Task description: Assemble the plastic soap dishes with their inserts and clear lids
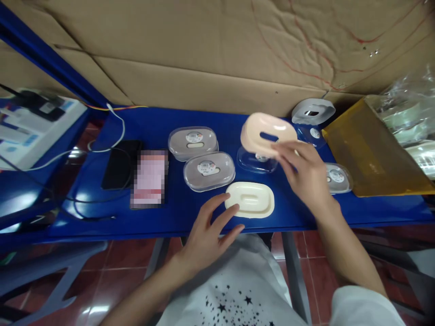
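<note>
Between the thumb and fingers of my right hand [302, 172] is a peach oval plastic cover [258, 129] with a slot in its middle, raised above the table. My left hand [214, 226] has its fingers spread, the tips at the left edge of a cream oval base [250, 199] that lies flat near the front edge. Under the raised cover sits a clear lid [254, 160] bearing a round label. Two clear-lidded oval boxes [193, 142] with labels, greyish inside, lie behind and left of the base.
A phone [149, 179] and a black device [118, 165] lie at left by cables and a white power strip [44, 129]. At right are another lidded box [338, 178], a clear lid [311, 135], a white cover [312, 112] and a yellow-brown bin [370, 149] with plastic-wrapped pieces. Cardboard [190, 50] stands behind.
</note>
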Motion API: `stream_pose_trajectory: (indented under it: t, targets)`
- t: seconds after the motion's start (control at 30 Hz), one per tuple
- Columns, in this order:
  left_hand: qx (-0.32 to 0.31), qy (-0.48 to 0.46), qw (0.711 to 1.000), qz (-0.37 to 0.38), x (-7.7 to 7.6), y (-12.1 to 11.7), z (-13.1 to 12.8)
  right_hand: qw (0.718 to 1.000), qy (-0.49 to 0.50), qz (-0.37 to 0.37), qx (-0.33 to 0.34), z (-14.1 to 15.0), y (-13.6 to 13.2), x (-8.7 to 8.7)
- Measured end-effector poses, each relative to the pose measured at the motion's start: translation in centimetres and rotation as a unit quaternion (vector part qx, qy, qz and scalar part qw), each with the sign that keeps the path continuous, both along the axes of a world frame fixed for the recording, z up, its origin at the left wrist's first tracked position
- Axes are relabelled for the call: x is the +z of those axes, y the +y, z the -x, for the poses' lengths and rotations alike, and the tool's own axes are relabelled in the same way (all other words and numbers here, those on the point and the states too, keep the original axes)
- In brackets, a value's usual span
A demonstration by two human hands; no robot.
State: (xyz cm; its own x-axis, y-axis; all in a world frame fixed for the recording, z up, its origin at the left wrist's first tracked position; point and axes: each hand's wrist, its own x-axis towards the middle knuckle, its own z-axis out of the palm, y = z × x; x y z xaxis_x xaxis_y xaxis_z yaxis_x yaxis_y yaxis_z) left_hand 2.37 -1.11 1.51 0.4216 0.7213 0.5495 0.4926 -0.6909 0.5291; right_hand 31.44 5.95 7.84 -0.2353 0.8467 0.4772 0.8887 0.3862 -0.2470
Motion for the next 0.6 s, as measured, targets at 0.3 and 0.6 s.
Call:
stream_pose_trajectory:
  t: [0.3, 0.6]
  targets:
    - [-0.046, 0.132, 0.990, -0.024, 0.3, 1.7, 0.7, 0.996, -0.018, 0.032, 0.075, 3.9, -12.9, -4.2]
    - [-0.056, 0.128, 0.990, 0.035, 0.1, 1.8, 1.1, 0.995, -0.018, 0.076, 0.067, 4.0, -12.1, -4.9]
